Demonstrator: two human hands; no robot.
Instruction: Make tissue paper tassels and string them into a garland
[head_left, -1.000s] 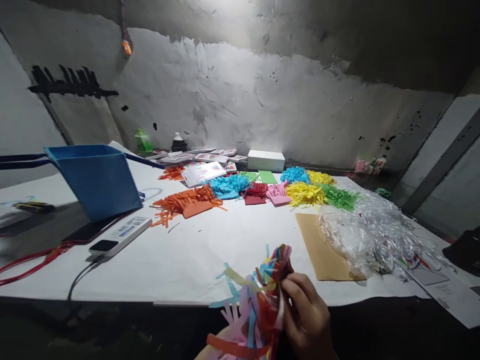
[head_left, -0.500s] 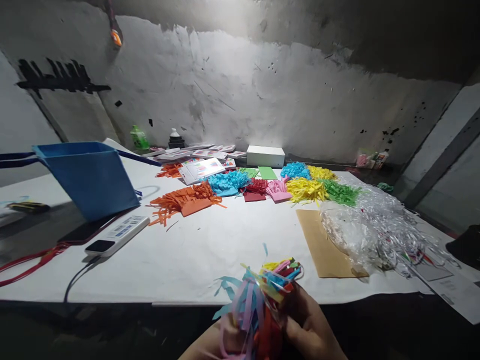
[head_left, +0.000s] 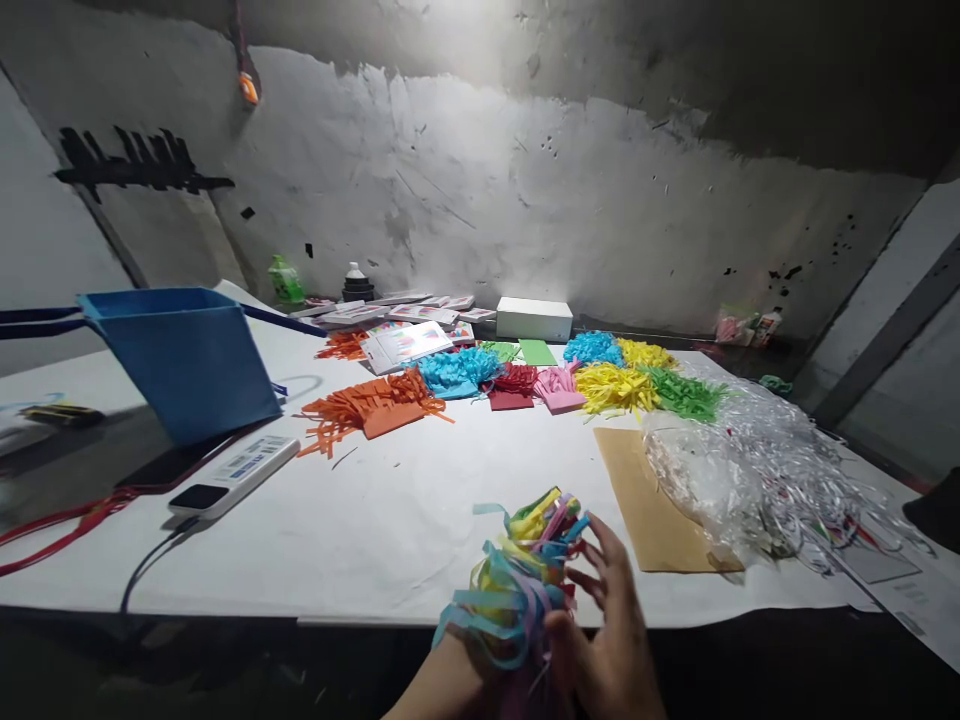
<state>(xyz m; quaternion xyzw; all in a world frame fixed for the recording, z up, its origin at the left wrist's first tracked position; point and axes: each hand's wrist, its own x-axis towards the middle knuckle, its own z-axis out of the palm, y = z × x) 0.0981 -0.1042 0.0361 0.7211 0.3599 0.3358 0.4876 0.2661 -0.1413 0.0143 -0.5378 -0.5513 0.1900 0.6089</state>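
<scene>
A bundle of multicoloured paper strips (head_left: 517,580), in blue, yellow, pink, green and red, is held low over the table's front edge. My left hand (head_left: 469,665) grips it from the left; strips drape over the fingers and hide most of them. To its right, my right hand (head_left: 611,620) is open, fingers apart and curved around the bundle's side. Its fingertips are close to the blue and red strips, and whether they touch is hard to tell.
Fringed paper bunches, among them orange (head_left: 390,405), red (head_left: 514,385) and yellow (head_left: 619,388), lie across the table's middle. A blue bin (head_left: 180,370) and a white power bank (head_left: 236,475) are at left. Brown card (head_left: 637,500) and clear plastic strips (head_left: 780,460) lie right.
The bundle has risen slightly and turned more upright. My right hand has loosened from it, its fingers now spread beside the strips.
</scene>
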